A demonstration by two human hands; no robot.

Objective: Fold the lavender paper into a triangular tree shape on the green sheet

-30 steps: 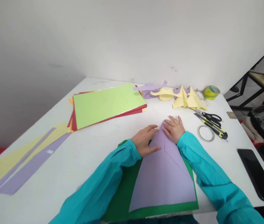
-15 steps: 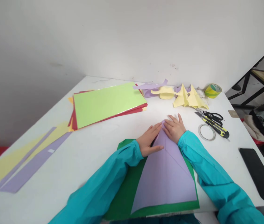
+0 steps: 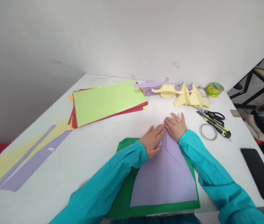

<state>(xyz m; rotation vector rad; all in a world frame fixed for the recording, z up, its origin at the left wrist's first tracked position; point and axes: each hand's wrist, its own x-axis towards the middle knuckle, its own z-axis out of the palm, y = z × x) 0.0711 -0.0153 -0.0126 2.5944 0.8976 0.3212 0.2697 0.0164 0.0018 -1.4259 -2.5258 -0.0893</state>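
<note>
A large sheet of purple paper (image 3: pixel 164 186), its right side folded in to a centre crease, lies with its narrow tip pointing away from me. My left hand (image 3: pixel 152 141) is on its left side, fingers closed together on the flap near the tip and thumb bent lower down. That flap is turned inward, partly hidden under the hand. My right hand (image 3: pixel 176 127) presses palm down on the folded right side by the tip, fingers spread, the outer ones raised. Under the paper is a dark green sheet (image 3: pixel 120 199) at the table's front edge.
Stacked coloured sheets (image 3: pixel 108 101) lie at back left, paper strips (image 3: pixel 31 165) at far left. Folded yellow paper planes (image 3: pixel 184 98) stand by the wall near green tape (image 3: pixel 214 89). Scissors (image 3: pixel 216 116), a utility knife (image 3: pixel 216 126), a tape roll (image 3: pixel 208 132) and a black phone (image 3: pixel 260 174) are on the right.
My left hand has shifted slightly right and nearer me, its thumb drawn in, bringing the left flap toward the centre crease. My right hand stays by the tip. The view has shifted slightly.
</note>
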